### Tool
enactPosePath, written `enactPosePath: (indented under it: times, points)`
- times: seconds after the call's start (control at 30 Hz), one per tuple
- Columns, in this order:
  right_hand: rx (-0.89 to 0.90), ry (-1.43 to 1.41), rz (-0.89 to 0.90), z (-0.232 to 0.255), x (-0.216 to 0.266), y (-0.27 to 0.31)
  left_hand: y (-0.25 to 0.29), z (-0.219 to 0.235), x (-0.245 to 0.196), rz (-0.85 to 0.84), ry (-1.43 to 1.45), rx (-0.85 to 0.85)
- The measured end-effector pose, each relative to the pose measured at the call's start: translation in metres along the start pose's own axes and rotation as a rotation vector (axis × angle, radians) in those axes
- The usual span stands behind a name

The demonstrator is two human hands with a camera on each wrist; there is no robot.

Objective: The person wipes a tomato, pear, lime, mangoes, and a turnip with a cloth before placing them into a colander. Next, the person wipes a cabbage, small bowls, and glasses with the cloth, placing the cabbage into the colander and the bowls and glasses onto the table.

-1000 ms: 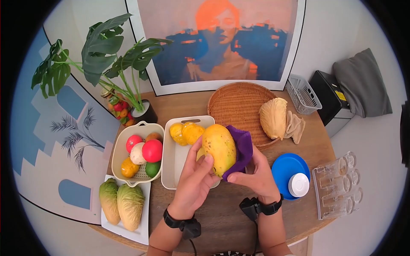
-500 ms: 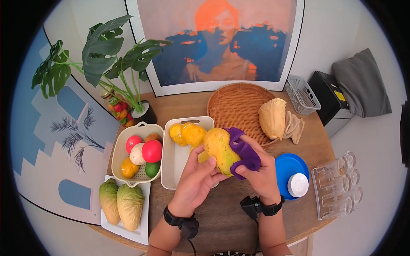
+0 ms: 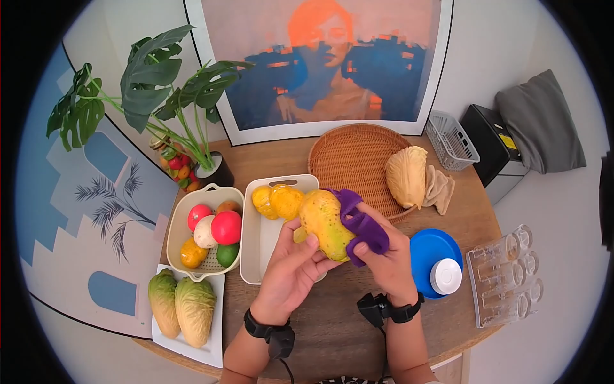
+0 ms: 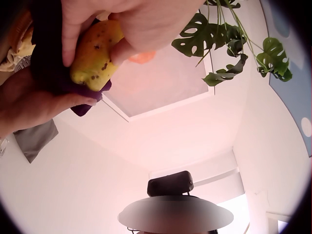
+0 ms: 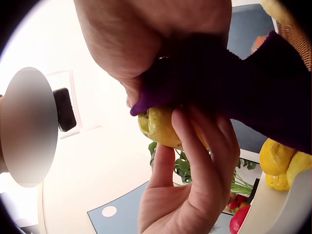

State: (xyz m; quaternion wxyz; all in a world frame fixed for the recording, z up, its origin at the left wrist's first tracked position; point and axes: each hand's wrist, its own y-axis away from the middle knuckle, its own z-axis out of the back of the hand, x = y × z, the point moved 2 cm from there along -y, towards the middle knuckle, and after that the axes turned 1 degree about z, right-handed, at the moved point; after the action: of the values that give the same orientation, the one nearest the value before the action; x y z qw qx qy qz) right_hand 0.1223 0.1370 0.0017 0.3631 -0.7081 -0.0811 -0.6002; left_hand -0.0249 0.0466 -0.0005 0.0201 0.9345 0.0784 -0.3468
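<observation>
A yellow, brown-speckled fruit with a greenish end [image 3: 324, 224] is held above the table by the left hand [image 3: 288, 272], thumb on its near side and fingers around its lower end. Pinched in the right hand [image 3: 389, 264], a purple cloth [image 3: 366, 229] lies against the fruit's right side. In the left wrist view the speckled fruit [image 4: 95, 53] shows between the left fingers and thumb, with the cloth beside it. The right wrist view has the cloth [image 5: 263, 92] covering much of the fruit [image 5: 163, 127].
Yellow fruits lie in a white tray [image 3: 252, 256]; beside it stands a colander [image 3: 176, 246] of mixed produce. Cabbages rest on a plate [image 3: 217, 307]. Behind is a wicker tray [image 3: 348, 157]; to the right are a blue plate [image 3: 425, 246], a white container [image 3: 446, 276] and glasses [image 3: 511, 275].
The cloth has slid from the fruit's upper right side downward and bunched near the right fingers. The fruit has tilted and shifted slightly; the left hand keeps its hold.
</observation>
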Motion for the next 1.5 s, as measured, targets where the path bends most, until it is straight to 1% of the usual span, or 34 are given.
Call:
enactPosePath:
  times: [0.03, 0.07, 0.13, 0.17, 0.23, 0.27, 0.33, 0.4, 0.47, 0.53, 0.57, 0.6, 0.63, 0.67, 0.73, 0.77, 0.8, 0.87, 0.9, 0.97, 1.0, 1.07, 1.1, 1.17, 1.2, 1.27, 1.3, 1.37, 1.4, 1.47, 1.5]
  points:
    - [-0.032, -0.096, -0.068, 0.000, -0.002, 0.001, 0.000, -0.001, 0.000, -0.003, -0.003, 0.002]
    - [-0.031, -0.096, -0.067, 0.000, -0.001, -0.001, 0.000, -0.001, 0.000, -0.006, -0.005, 0.005]
    - [0.067, 0.105, 0.144, -0.001, 0.006, -0.004, 0.001, -0.002, -0.002, -0.016, -0.019, 0.001]
    - [0.067, 0.105, 0.144, -0.003, 0.009, -0.004, 0.001, -0.002, -0.004, -0.024, -0.033, -0.003]
    - [0.062, 0.209, 0.218, -0.007, 0.014, -0.004, 0.001, 0.000, -0.005, -0.013, -0.030, 0.007]
    - [0.061, 0.209, 0.217, -0.007, 0.013, -0.004, 0.001, 0.001, -0.006, -0.003, -0.026, 0.017]
    - [0.107, 0.253, 0.262, -0.007, 0.011, -0.004, 0.003, 0.001, -0.008, -0.007, -0.012, 0.021]
    - [0.123, 0.262, 0.280, -0.006, 0.011, -0.003, 0.004, 0.000, -0.009, -0.013, 0.004, 0.026]
    - [0.137, 0.268, 0.299, -0.006, 0.009, -0.003, 0.004, 0.001, -0.012, -0.022, -0.122, -0.023]
    - [0.123, 0.134, 0.283, -0.003, 0.005, -0.002, 0.006, 0.003, -0.014, -0.006, -0.112, -0.005]
    - [0.122, 0.133, 0.284, -0.003, 0.006, -0.001, 0.006, 0.002, -0.014, 0.009, -0.099, 0.015]
    - [0.053, 0.078, 0.198, -0.002, 0.007, 0.000, 0.007, 0.001, -0.012, 0.009, -0.100, 0.016]
    - [-0.015, 0.024, 0.112, -0.001, 0.007, 0.001, 0.009, -0.003, -0.009, -0.016, -0.179, 0.023]
    - [-0.015, 0.024, 0.113, -0.001, 0.009, 0.000, 0.010, -0.005, -0.008, -0.041, -0.257, 0.029]
    - [0.003, -0.120, 0.042, 0.002, 0.010, -0.001, 0.009, -0.005, -0.012, -0.045, -0.307, 0.056]
    - [0.040, -0.144, 0.002, 0.002, 0.009, 0.000, 0.008, -0.005, -0.013, -0.046, -0.359, 0.084]
    - [0.039, -0.144, 0.002, 0.002, 0.009, 0.001, 0.009, -0.006, -0.012, -0.046, -0.359, 0.084]
    - [-0.005, -0.182, -0.109, 0.000, 0.008, 0.003, 0.012, -0.008, -0.012, -0.080, -0.555, 0.103]
    - [-0.003, -0.183, -0.109, 0.000, 0.006, 0.003, 0.012, -0.008, -0.014, -0.082, -0.555, 0.101]
    - [0.022, -0.216, -0.135, 0.003, -0.003, 0.003, 0.014, -0.010, -0.016, -0.049, -0.807, 0.089]
    - [0.026, -0.215, -0.136, 0.003, -0.003, 0.002, 0.016, -0.011, -0.017, -0.052, -0.804, 0.086]
    - [0.078, -0.243, -0.145, 0.003, -0.002, 0.001, 0.019, -0.014, -0.021, -0.045, -1.092, 0.134]
    - [0.072, -0.243, -0.142, 0.004, 0.000, 0.001, 0.018, -0.013, -0.021, -0.043, -1.094, 0.141]
    - [0.116, -0.202, -0.195, 0.003, 0.003, 0.000, 0.019, -0.011, -0.021, -0.164, -1.169, 0.146]
    - [0.114, -0.201, -0.195, 0.002, 0.004, -0.001, 0.018, -0.011, -0.021, -0.164, -1.169, 0.148]
    - [0.087, -0.170, -0.131, -0.003, 0.006, -0.002, 0.017, -0.013, -0.021, -0.281, -1.351, 0.183]
    - [0.086, -0.171, -0.131, -0.003, 0.006, -0.002, 0.018, -0.015, -0.021, -0.279, -1.352, 0.184]
    - [0.095, -0.223, -0.236, -0.003, 0.004, -0.002, 0.022, -0.025, -0.020, -0.323, -1.471, 0.186]
    - [0.095, -0.223, -0.237, -0.002, 0.007, -0.002, 0.022, -0.026, -0.021, -0.322, -1.470, 0.185]
    - [0.133, -0.343, -0.308, -0.001, 0.014, -0.001, 0.021, -0.028, -0.024, -0.340, -1.450, 0.164]
    - [0.132, -0.344, -0.308, 0.000, 0.013, 0.000, 0.021, -0.026, -0.024, -0.339, -1.451, 0.165]
